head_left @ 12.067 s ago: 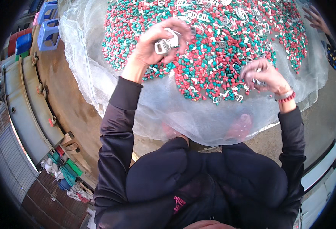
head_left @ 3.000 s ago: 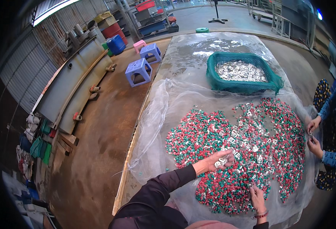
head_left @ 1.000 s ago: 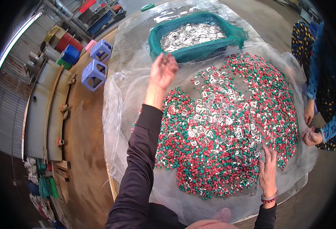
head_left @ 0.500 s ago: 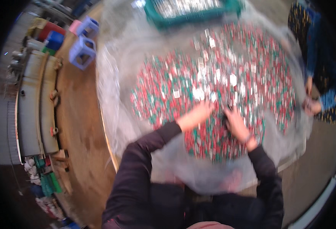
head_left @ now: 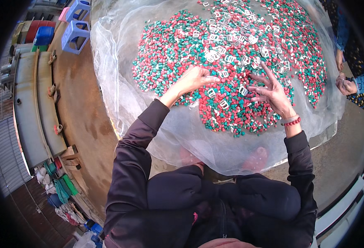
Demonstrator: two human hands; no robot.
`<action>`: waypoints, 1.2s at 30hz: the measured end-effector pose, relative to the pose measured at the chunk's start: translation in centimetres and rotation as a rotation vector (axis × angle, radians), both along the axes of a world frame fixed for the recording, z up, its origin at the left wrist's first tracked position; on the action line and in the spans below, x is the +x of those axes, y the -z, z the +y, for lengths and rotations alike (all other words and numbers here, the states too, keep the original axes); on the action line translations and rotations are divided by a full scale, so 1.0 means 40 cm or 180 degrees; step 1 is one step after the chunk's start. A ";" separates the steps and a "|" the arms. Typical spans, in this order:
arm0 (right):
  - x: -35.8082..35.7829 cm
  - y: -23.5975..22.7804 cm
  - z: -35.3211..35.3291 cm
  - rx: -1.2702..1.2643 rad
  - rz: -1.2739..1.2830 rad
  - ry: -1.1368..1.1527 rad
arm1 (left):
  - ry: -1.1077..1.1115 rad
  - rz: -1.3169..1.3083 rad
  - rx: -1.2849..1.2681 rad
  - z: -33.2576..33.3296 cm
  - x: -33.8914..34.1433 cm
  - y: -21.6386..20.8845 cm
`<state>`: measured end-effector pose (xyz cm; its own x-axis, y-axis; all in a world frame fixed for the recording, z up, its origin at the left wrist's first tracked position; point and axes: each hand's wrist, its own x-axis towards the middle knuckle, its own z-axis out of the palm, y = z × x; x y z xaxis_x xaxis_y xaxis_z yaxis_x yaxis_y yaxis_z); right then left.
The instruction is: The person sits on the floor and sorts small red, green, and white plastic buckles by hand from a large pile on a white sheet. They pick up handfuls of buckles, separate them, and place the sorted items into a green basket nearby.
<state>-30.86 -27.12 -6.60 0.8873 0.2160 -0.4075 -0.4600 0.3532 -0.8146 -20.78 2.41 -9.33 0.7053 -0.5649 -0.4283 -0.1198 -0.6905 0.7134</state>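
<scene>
The white buckles (head_left: 223, 74) lie on red and green bits (head_left: 171, 58) on the sheet (head_left: 178, 142). Your right hand (head_left: 273, 91) is spread wide beside one, seemingly empty. Your left hand (head_left: 195, 79) is half curled; I can't tell if it holds anything. It has come back from the green tub, so both are at the bits now. The pink mark (head_left: 195, 217) on your jacket (head_left: 126, 165) is too small to read.
</scene>
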 end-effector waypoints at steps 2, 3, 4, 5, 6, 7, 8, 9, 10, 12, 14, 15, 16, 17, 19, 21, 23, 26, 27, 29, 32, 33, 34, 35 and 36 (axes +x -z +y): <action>-0.008 -0.016 -0.006 -0.0321 -0.0353 -0.0044 | -0.0651 0.1370 -0.0926 -0.013 -0.012 -0.004; -0.008 -0.017 -0.013 -0.0646 -0.0549 -0.0052 | -0.1073 0.2090 -0.1622 -0.020 -0.018 -0.006; -0.010 -0.012 -0.022 -0.0828 -0.0959 -0.0108 | -0.1486 0.2812 -0.2318 -0.026 -0.024 -0.008; -0.004 0.002 -0.029 -0.1413 -0.1050 -0.0270 | -0.1390 0.3009 -0.2928 -0.029 -0.026 -0.010; 0.009 0.022 -0.037 -0.2438 -0.1146 -0.0658 | -0.1297 0.3401 -0.3274 -0.031 -0.027 -0.012; 0.018 0.054 -0.028 -0.2952 -0.1548 -0.0969 | -0.1256 0.3420 -0.3199 -0.032 -0.026 -0.012; 0.020 0.085 -0.023 -0.3558 -0.1619 -0.1351 | -0.1302 0.3408 -0.3083 -0.031 -0.023 -0.010; 0.009 0.117 -0.012 -0.3709 -0.1982 -0.1371 | -0.1226 0.3417 -0.3007 -0.029 -0.021 -0.006; -0.004 0.149 0.008 -0.3903 -0.2027 -0.1504 | -0.1052 0.3474 -0.2937 -0.025 -0.019 0.001; -0.009 0.203 0.051 -0.4348 -0.2554 -0.1469 | -0.1017 0.2699 -0.1987 -0.022 -0.028 0.025; -0.011 0.214 0.064 -0.3910 -0.2188 -0.1576 | 0.0178 0.0400 -0.0744 -0.023 -0.044 0.061; -0.015 0.208 0.070 -0.3742 -0.2333 -0.1041 | 0.0554 -0.0590 -0.0567 -0.018 -0.066 0.078; -0.006 0.193 0.058 -0.3321 -0.2172 -0.0863 | 0.0668 -0.0927 -0.0215 -0.016 -0.089 0.095; -0.002 0.172 0.045 -0.2848 -0.1671 -0.0650 | 0.0779 -0.1307 0.0183 -0.014 -0.113 0.110; 0.006 0.119 -0.007 -0.2194 -0.1033 -0.0310 | 0.0830 -0.1750 0.0531 -0.017 -0.133 0.130; 0.002 0.074 -0.066 -0.1818 -0.0715 0.0057 | 0.0764 -0.1774 0.0594 -0.020 -0.128 0.133; -0.016 0.052 -0.112 -0.2045 -0.0711 0.0304 | 0.0662 -0.1391 0.0093 -0.025 -0.093 0.119; -0.068 0.055 -0.156 -0.1719 0.0104 0.0581 | 0.0113 0.0368 -0.0631 -0.026 -0.036 0.075; -0.093 0.061 -0.165 -0.1314 0.0024 0.0525 | -0.0338 0.1398 -0.1288 -0.025 -0.032 0.058; -0.132 0.079 -0.179 -0.1030 0.0247 0.0575 | -0.0620 0.2666 -0.2728 -0.031 -0.030 0.033; -0.148 0.118 -0.191 -0.0937 0.0357 0.0883 | -0.0699 0.3119 -0.2899 -0.051 -0.054 0.022; -0.138 0.130 -0.195 -0.1531 0.0400 0.0585 | -0.0490 0.2996 -0.2372 -0.059 -0.062 0.026; -0.124 0.143 -0.195 -0.2122 0.0454 0.0289 | -0.0341 0.2824 -0.1905 -0.065 -0.070 0.034; -0.107 0.164 -0.177 -0.3185 -0.0479 0.0164 | 0.0045 0.1970 -0.1121 -0.079 -0.091 0.048; -0.088 0.185 -0.153 -0.4208 -0.1207 -0.0020 | 0.0910 0.0225 -0.1135 -0.090 -0.114 0.063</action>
